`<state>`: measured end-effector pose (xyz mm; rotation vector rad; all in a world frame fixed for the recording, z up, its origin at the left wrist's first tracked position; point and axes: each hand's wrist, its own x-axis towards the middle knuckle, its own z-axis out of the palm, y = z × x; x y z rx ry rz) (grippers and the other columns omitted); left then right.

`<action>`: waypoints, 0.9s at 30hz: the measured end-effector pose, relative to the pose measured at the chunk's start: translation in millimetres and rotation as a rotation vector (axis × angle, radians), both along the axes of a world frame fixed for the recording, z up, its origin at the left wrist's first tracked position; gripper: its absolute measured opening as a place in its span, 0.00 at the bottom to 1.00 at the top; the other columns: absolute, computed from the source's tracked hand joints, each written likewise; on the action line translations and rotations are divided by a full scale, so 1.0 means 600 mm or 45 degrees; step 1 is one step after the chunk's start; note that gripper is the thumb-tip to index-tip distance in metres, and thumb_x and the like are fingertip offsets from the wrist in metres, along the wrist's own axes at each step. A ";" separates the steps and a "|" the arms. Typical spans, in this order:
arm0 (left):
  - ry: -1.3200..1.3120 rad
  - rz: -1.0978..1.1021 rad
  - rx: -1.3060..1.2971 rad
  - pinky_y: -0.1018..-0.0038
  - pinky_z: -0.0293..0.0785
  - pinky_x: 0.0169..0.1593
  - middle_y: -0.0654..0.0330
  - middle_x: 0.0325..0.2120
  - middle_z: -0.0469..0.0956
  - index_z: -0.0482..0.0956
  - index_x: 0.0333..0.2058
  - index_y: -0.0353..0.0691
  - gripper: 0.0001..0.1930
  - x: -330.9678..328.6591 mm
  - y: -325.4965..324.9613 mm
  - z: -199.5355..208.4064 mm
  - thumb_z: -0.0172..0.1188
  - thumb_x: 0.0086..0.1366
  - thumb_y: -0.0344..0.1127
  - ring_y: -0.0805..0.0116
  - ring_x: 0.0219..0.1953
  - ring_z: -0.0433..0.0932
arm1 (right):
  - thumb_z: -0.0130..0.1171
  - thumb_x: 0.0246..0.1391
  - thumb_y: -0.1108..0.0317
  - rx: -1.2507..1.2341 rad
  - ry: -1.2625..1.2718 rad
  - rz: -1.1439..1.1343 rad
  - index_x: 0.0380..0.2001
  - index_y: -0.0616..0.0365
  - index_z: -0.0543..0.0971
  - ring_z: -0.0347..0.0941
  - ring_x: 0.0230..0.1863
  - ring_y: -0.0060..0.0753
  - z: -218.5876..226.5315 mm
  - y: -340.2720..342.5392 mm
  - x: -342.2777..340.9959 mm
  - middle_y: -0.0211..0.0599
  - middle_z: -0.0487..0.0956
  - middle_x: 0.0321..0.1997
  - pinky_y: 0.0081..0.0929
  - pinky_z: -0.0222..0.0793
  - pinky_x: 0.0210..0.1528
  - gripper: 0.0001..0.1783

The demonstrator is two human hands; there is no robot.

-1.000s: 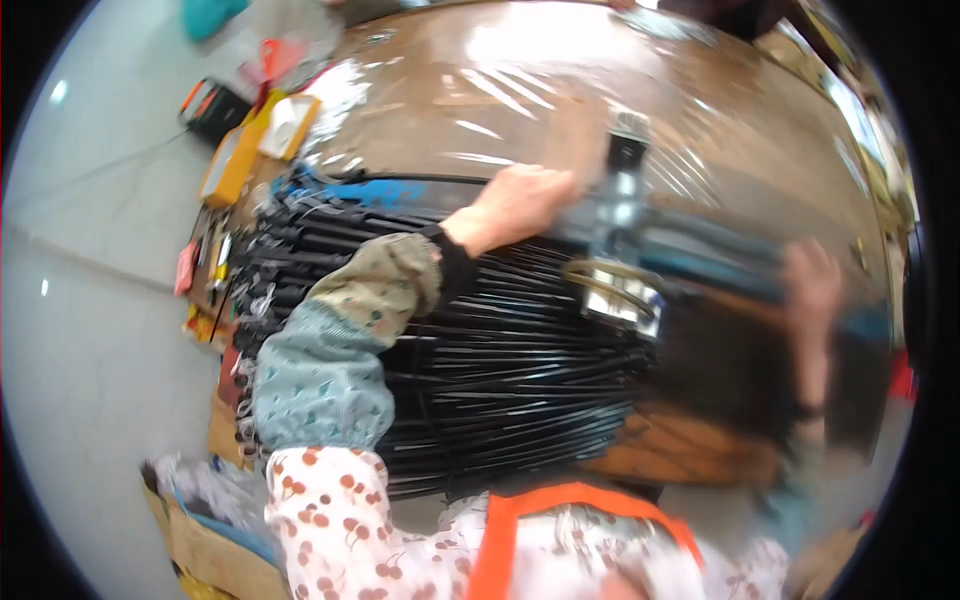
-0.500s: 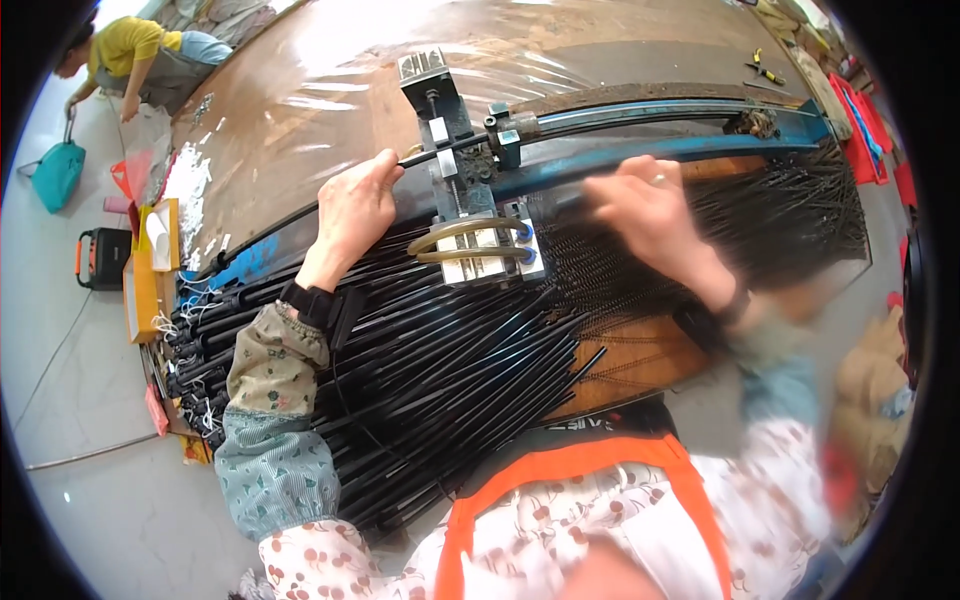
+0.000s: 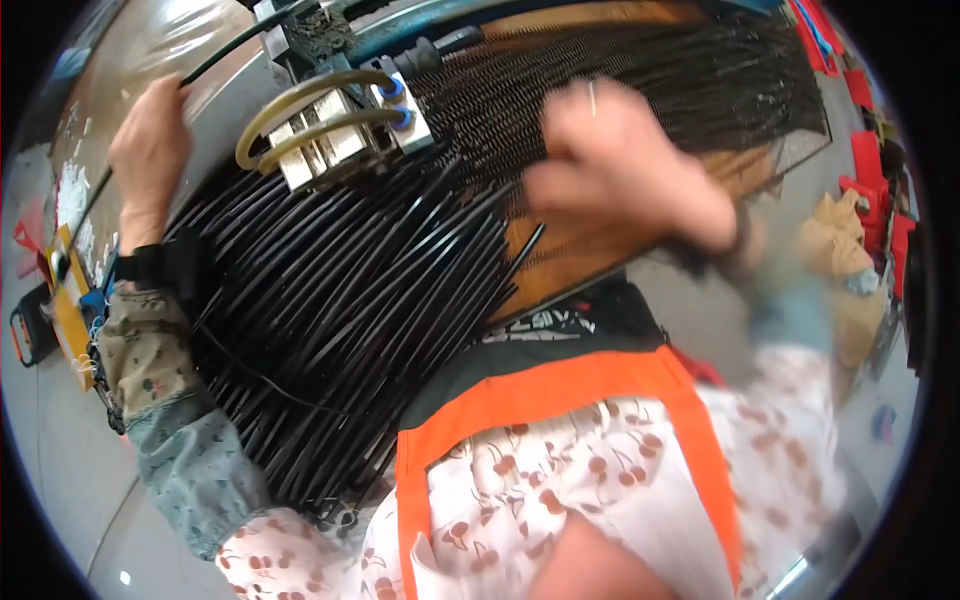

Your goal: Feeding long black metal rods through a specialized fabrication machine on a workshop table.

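Observation:
My left hand [image 3: 152, 150] is closed round a long black tube [image 3: 214, 62], which runs slantwise past the fist up to the clamping machine [image 3: 345, 135]. This machine has metal blocks, with two yellowish hoses looping into blue fittings. Blurred by motion, my right hand [image 3: 620, 165] hangs with curled fingers above the near side of a heap of dark, thin coiled springs [image 3: 640, 70]. Whether anything is inside that hand cannot be made out. Below the machine, many loose black tubes [image 3: 340, 290] lie in a slanting bundle between my arms.
A blue rail [image 3: 420, 32] crosses the far side. Brown wooden tabletop [image 3: 560, 245] shows beneath the springs. White scraps [image 3: 73, 195] and a yellow box [image 3: 72, 330] are at the left. Red bins [image 3: 868, 150] and brown crumpled material [image 3: 838, 235] lie at the right.
The view has shifted down and right, so machine and left hand appear farther left. The left hand still grips the tube. My right hand has come nearer my body, away from the rail.

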<state>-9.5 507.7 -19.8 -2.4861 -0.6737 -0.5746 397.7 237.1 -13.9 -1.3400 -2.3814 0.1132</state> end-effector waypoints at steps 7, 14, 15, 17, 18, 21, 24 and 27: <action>0.481 0.682 0.043 0.63 0.74 0.41 0.61 0.38 0.81 0.79 0.45 0.48 0.08 0.036 -0.105 0.144 0.54 0.71 0.36 0.55 0.43 0.80 | 0.62 0.39 0.71 -0.349 -0.044 0.243 0.29 0.58 0.73 0.70 0.33 0.43 -0.078 -0.149 -0.008 0.40 0.70 0.29 0.39 0.70 0.33 0.12; -0.081 0.353 -0.944 0.68 0.59 0.38 0.66 0.29 0.69 0.78 0.33 0.50 0.12 0.160 -0.624 0.034 0.69 0.49 0.40 0.65 0.34 0.70 | 0.59 0.34 0.78 -0.346 -0.032 0.331 0.33 0.59 0.72 0.68 0.39 0.45 -0.076 -0.123 -0.021 0.40 0.71 0.34 0.38 0.68 0.38 0.17; -0.180 0.540 -0.893 0.67 0.59 0.39 0.67 0.31 0.70 0.78 0.34 0.50 0.12 0.159 -0.652 -0.002 0.67 0.51 0.40 0.66 0.36 0.70 | 0.57 0.33 0.81 -0.362 0.007 0.306 0.35 0.60 0.72 0.68 0.40 0.48 -0.080 -0.118 -0.026 0.42 0.71 0.34 0.41 0.68 0.41 0.18; -0.333 0.651 -0.756 0.65 0.60 0.42 0.67 0.34 0.73 0.79 0.37 0.48 0.13 0.158 -0.685 -0.061 0.68 0.52 0.39 0.66 0.39 0.72 | 0.56 0.36 0.82 -0.291 0.095 0.299 0.38 0.61 0.73 0.69 0.40 0.49 -0.089 -0.111 -0.038 0.43 0.72 0.35 0.42 0.68 0.42 0.19; -0.319 0.661 -0.745 0.63 0.61 0.43 0.67 0.35 0.75 0.81 0.38 0.47 0.15 0.152 -0.696 -0.074 0.71 0.51 0.39 0.65 0.41 0.73 | 0.55 0.39 0.84 -0.247 0.222 0.260 0.41 0.63 0.75 0.70 0.41 0.50 -0.092 -0.109 -0.045 0.45 0.73 0.37 0.43 0.69 0.43 0.20; -0.379 0.618 -0.606 0.64 0.61 0.44 0.68 0.35 0.74 0.80 0.35 0.48 0.10 0.141 -0.702 -0.087 0.66 0.53 0.38 0.67 0.42 0.73 | 0.56 0.53 0.83 -0.332 0.327 0.246 0.51 0.62 0.78 0.72 0.40 0.47 -0.083 -0.104 -0.062 0.45 0.75 0.36 0.39 0.70 0.42 0.20; -0.464 0.452 -0.476 0.67 0.63 0.41 0.69 0.35 0.75 0.78 0.32 0.48 0.07 0.134 -0.704 -0.079 0.63 0.53 0.37 0.68 0.41 0.73 | 0.57 0.59 0.80 -0.193 0.396 0.309 0.52 0.58 0.81 0.73 0.40 0.41 -0.069 -0.097 -0.079 0.43 0.77 0.36 0.34 0.70 0.43 0.18; -0.466 0.514 -0.407 0.70 0.62 0.36 0.68 0.30 0.71 0.76 0.28 0.47 0.06 0.139 -0.702 -0.078 0.63 0.51 0.38 0.67 0.36 0.70 | 0.55 0.63 0.78 -0.103 0.451 0.285 0.51 0.61 0.80 0.74 0.41 0.38 -0.062 -0.095 -0.086 0.41 0.78 0.42 0.29 0.70 0.47 0.14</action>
